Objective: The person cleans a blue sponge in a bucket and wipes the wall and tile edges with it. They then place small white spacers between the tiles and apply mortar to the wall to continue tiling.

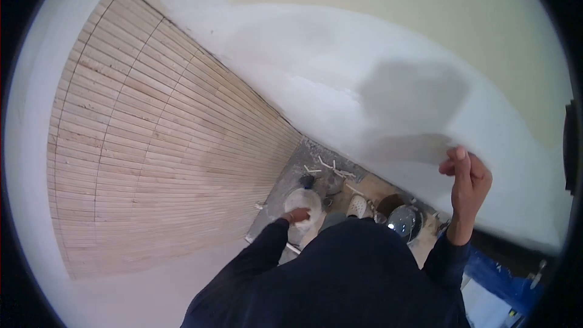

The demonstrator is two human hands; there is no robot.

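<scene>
left hand [297, 215] at bucket [313, 198], right hand [468, 181] near wall [291, 42]

bucket's on the floor [276, 201] — can't tell left hand's grip. right hand's fingers curl toward the thumb, pinch unclear. i'd steady the bucket — and keep knuckles off the wall.

Bucket [311, 200] between tiled wall [139, 140] and shoe [357, 206]; floor [290, 170] beneath.

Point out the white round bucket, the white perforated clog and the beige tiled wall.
White round bucket [302, 197]: head view, upper part.
White perforated clog [357, 206]: head view, holed top.
Beige tiled wall [155, 136]: head view, middle of the tiles.
</scene>
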